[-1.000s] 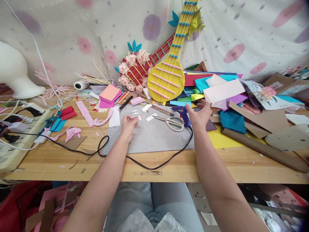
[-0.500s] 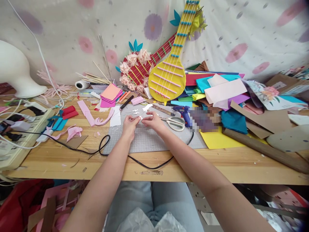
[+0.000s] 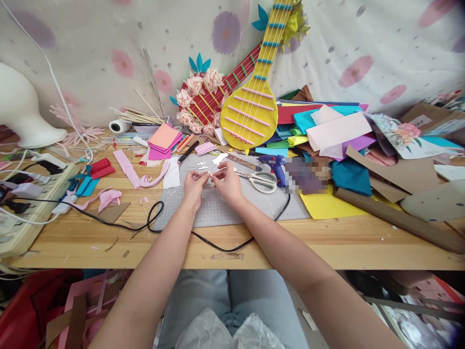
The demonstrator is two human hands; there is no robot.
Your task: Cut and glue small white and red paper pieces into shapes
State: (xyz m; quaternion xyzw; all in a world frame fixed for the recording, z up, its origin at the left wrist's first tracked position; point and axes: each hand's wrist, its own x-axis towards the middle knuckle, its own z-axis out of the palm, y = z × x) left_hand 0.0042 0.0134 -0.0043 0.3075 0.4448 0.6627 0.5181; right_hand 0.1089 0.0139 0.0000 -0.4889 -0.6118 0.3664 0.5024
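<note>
My left hand and my right hand meet over the grey cutting mat. A small piece of white paper shows between their fingertips, mostly covered by them. Both hands are closed in a pinch on it. Just beyond them on the mat lie several little white paper strips. To the right of my right hand are scissors with pale handles, pointing left toward it. A ruler lies behind the scissors, and a blue glue gun rests beside them.
A yellow paper lute and a red one with pink flowers lean against the curtain. Coloured paper and felt pile up on the right. A black cord loops across the front. A power strip stands at the left.
My right hand's fingers have closed in, and both hands now pinch the white paper piece together. The view has shifted slightly. The things on the table stay where they were.
</note>
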